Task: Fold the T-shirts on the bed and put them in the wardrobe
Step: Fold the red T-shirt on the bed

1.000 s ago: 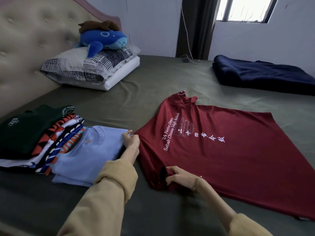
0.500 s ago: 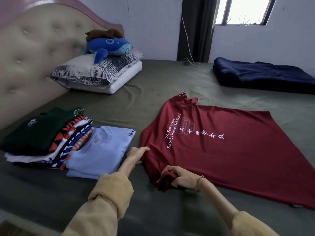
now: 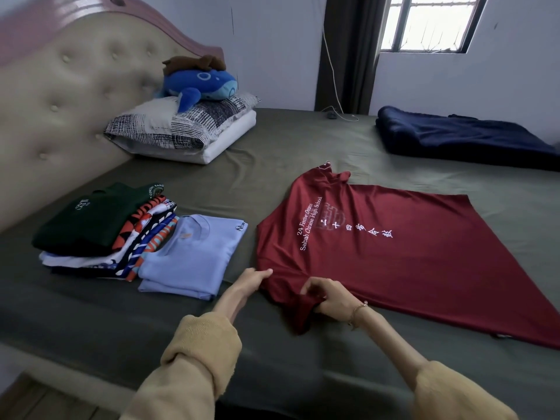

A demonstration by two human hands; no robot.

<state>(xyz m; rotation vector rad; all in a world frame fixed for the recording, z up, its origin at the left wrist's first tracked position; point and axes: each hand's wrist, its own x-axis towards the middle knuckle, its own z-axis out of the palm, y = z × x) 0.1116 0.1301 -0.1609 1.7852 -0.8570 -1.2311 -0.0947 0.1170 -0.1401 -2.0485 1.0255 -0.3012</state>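
Note:
A dark red T-shirt [image 3: 409, 256] with white lettering lies spread flat on the olive bed sheet [image 3: 272, 147], collar toward the headboard. My right hand [image 3: 328, 297] grips the shirt's near sleeve, bunched between fingers and thumb. My left hand [image 3: 250, 280] pinches the shirt's near shoulder edge with thumb and fingers. To the left lies a folded light blue T-shirt [image 3: 194, 256], and beside it a stack of several folded T-shirts [image 3: 100, 225] with a dark green one on top.
A patterned pillow [image 3: 181, 125] on a white one carries a blue plush whale [image 3: 200, 83] near the padded headboard [image 3: 60, 101]. A folded navy blanket [image 3: 463, 137] lies at the far right. A dark curtain and window stand behind the bed.
My left hand left the light blue shirt and slid right to the red shirt's shoulder edge. My right hand kept hold of the sleeve and drew it slightly toward me. The camera tilted down.

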